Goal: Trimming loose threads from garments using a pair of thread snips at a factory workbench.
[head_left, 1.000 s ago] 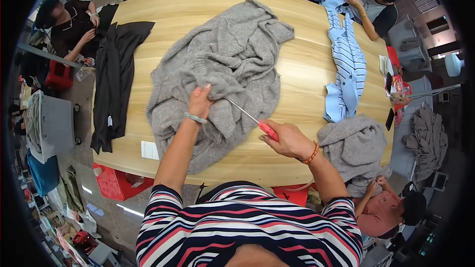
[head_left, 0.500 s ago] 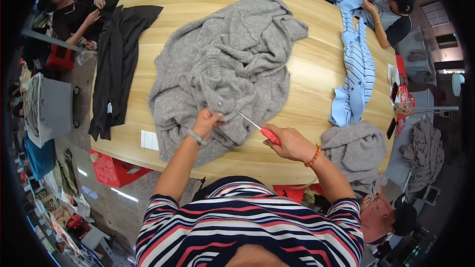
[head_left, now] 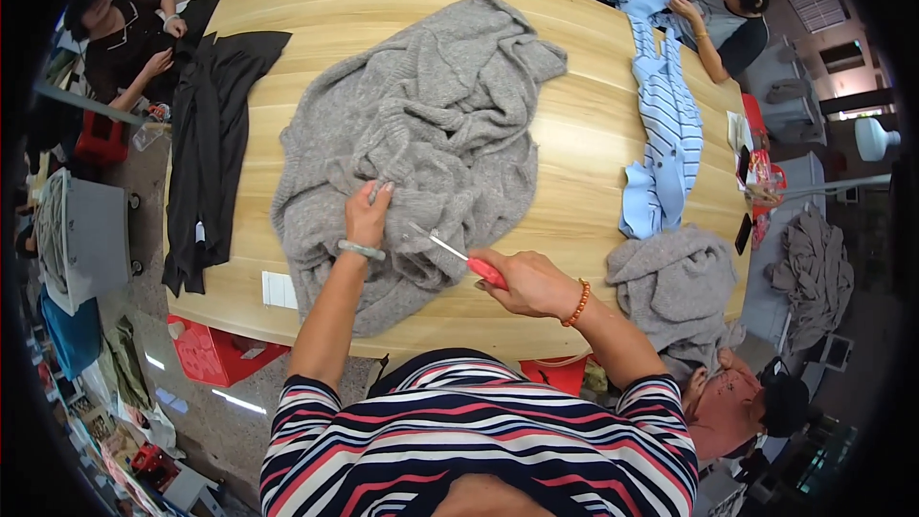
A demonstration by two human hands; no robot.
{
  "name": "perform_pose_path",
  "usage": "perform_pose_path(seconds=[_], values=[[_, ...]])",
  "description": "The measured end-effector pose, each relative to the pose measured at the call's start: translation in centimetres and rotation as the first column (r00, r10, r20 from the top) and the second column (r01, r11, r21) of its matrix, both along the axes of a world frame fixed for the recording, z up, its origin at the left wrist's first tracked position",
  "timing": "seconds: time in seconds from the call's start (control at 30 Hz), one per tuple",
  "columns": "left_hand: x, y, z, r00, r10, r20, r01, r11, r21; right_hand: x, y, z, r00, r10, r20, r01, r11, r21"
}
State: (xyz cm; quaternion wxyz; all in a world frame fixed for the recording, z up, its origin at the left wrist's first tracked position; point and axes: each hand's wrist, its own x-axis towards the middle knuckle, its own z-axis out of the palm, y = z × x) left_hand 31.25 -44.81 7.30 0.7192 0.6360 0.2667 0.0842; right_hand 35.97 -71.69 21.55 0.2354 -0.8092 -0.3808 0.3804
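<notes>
A large grey knitted garment (head_left: 450, 86) lies bunched in folds on the wooden table in front of me. My left hand (head_left: 367, 215), with a pale green bangle at its wrist, pinches the knit at the near left part of the heap. In my right hand (head_left: 531, 285) is a slim metal-shafted tool with a red handle (head_left: 486, 273). Its shaft points up and left, over the near part of the garment. How the tip is shaped, and whether it touches the knit, I cannot make out.
White labels (head_left: 280, 290) lie at the table's (head_left: 574, 182) near left. Dark trousers (head_left: 206, 153) drape on the left, a blue striped garment (head_left: 665, 120) on the right, a smaller grey knit (head_left: 675, 278) at the near right. Several people sit around the table; a red crate (head_left: 215, 340) stands below.
My left hand has moved up and left along the knit, shifting its folds. The red-handled tool has drawn left and slightly nearer in my right hand. The whole view has also shifted a little.
</notes>
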Motion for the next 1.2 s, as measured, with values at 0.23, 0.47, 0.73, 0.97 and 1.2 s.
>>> perform_pose_path(seconds=[0.23, 0.47, 0.73, 0.97, 1.2], values=[[-5.0, -3.3, 2.1, 0.994, 0.102, -0.047, -0.112, 0.899, -0.423, -1.2, -0.9, -0.4, 1.0, 0.021, 0.011, -0.021, 0.999, -0.031], [-15.1, 7.6, 1.4, 0.879, -0.158, -0.45, 0.37, 0.821, 0.434, -1.8, -2.7, -2.7, 0.985, -0.031, -0.17, 0.066, 0.977, 0.203], [-3.2, 2.2, 5.1, 0.981, -0.19, -0.043, 0.086, 0.223, 0.971, -1.9, -5.7, -5.9, 0.959, -0.269, -0.087, 0.282, 0.929, 0.239], [8.8, -5.0, 0.3, 0.818, -0.291, -0.497, 0.498, -0.075, 0.864, -4.2, -7.5, -5.4, 0.955, -0.288, -0.068, 0.296, 0.942, 0.157], [12.1, -2.9, -5.7, 0.882, -0.088, -0.463, 0.453, -0.11, 0.885, -4.5, -11.5, -6.2, 0.906, -0.417, -0.07, 0.423, 0.902, 0.092]])
